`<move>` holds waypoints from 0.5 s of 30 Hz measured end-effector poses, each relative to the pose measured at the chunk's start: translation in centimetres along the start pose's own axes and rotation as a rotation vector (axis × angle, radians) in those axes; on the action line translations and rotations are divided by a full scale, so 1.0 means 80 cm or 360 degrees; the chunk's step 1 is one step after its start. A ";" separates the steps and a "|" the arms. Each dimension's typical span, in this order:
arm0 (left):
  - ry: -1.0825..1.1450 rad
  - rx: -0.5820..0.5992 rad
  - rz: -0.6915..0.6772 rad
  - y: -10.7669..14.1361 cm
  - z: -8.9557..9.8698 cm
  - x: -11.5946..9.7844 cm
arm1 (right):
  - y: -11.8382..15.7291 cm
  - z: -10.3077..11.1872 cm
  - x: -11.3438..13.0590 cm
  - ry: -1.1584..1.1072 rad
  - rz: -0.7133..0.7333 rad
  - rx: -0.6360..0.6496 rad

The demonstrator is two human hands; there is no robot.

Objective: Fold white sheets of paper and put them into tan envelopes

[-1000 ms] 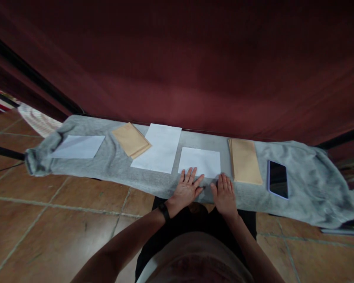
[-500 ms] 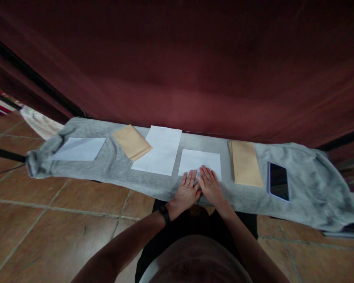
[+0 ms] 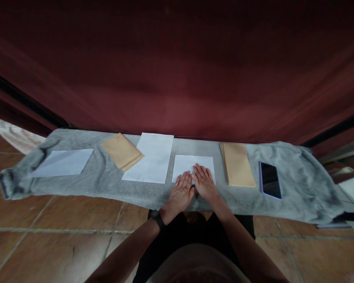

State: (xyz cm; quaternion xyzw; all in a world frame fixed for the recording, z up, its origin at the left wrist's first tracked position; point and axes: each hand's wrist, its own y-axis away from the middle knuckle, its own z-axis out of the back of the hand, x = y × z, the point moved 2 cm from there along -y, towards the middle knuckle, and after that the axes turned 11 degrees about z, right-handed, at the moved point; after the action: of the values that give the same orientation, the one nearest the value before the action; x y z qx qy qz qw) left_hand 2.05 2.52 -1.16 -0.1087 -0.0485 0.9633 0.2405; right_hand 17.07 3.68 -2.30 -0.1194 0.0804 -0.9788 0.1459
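A small white sheet (image 3: pixel 191 162) lies on the grey cloth, directly in front of me. My left hand (image 3: pixel 181 191) rests flat near its lower left edge, fingertips on the paper. Beside it, my right hand (image 3: pixel 204 182) lies flat on the lower right part, fingers spread a little. Both palms face down and neither hand grips anything. A larger white sheet (image 3: pixel 155 159) lies to the left, with brown envelopes (image 3: pixel 120 150) overlapping its left side. Another stack of brown envelopes (image 3: pixel 238 165) is to the right of my hands.
The grey cloth (image 3: pixel 100 184) covers a long narrow surface against a dark red backdrop (image 3: pixel 177 78). A phone (image 3: pixel 270 180) lies at the right, and another white sheet (image 3: pixel 63 162) at the far left. Tiled floor (image 3: pixel 85 220) shows below.
The view has shifted slightly. My right hand has slid a little up the small sheet, and my left hand sits slightly lower against the paper; the fingers remain flat.
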 end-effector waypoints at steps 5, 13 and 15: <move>-0.0035 0.0100 0.0099 -0.042 -0.007 0.004 | -0.007 0.004 -0.003 0.0034 -0.0019 -0.0010; -0.0076 0.0119 0.0106 -0.090 -0.015 0.010 | -0.030 0.003 -0.010 0.0093 -0.0149 0.0021; -0.0104 0.0152 0.0115 -0.098 -0.016 0.011 | -0.038 0.003 -0.013 0.0092 -0.0186 0.0039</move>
State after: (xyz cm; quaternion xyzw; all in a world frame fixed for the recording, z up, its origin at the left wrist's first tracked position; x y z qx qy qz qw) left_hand 5.14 9.93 -1.43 -0.0675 -0.0062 0.9756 0.2087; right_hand 17.29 6.83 -1.71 -0.0939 0.0654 -0.9895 0.0877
